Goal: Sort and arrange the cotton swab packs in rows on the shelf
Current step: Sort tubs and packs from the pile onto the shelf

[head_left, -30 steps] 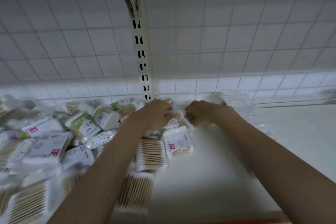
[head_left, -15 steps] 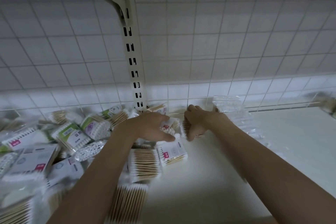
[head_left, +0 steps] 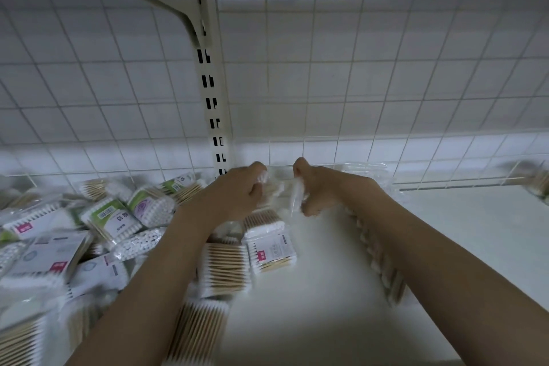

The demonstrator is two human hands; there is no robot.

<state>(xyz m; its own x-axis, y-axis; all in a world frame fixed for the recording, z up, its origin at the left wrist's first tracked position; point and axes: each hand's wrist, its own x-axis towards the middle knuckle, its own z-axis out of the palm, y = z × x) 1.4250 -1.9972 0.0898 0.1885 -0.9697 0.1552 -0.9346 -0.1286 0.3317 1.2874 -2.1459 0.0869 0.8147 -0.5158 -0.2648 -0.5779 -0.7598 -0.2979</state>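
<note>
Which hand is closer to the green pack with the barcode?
Left. The left hand is just right of the green pack with the barcode; the right hand is farther right, past the left.

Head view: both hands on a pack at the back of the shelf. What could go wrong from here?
1. The left hand and right hand pinch a thin clear pack; it could slip or tear, though blur hides the grip.
2. The left forearm hangs over the loose pile; it might knock packs forward.
3. The row under the right forearm could be brushed askew.
</note>
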